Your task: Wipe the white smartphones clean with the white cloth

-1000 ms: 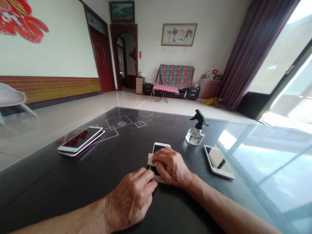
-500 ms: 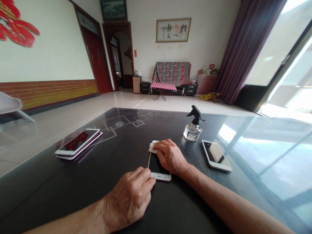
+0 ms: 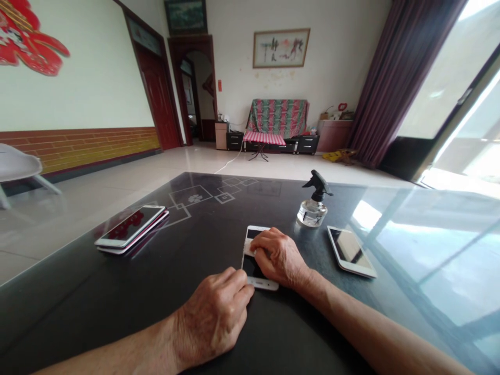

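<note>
A white smartphone (image 3: 252, 267) with a dark screen lies face up on the black table, one short end towards me. My left hand (image 3: 219, 312) is closed at its near left corner, fingertips on the edge. Across the screen, my right hand (image 3: 280, 256) presses a small folded white wipe (image 3: 247, 247) under bent fingers; the hand covers much of the phone's right side. Whether the wipe is paper or cloth I cannot tell.
A clear spray bottle (image 3: 312, 212) with a black trigger head stands beyond my right hand. Another white phone (image 3: 350, 251) lies to the right. Stacked phones (image 3: 133, 227) rest at the left on the glossy black table (image 3: 117, 307).
My right hand has drawn the wipe from the phone's far end down towards me along the screen. My left hand stays at the near corner. The view has shifted slightly.
</note>
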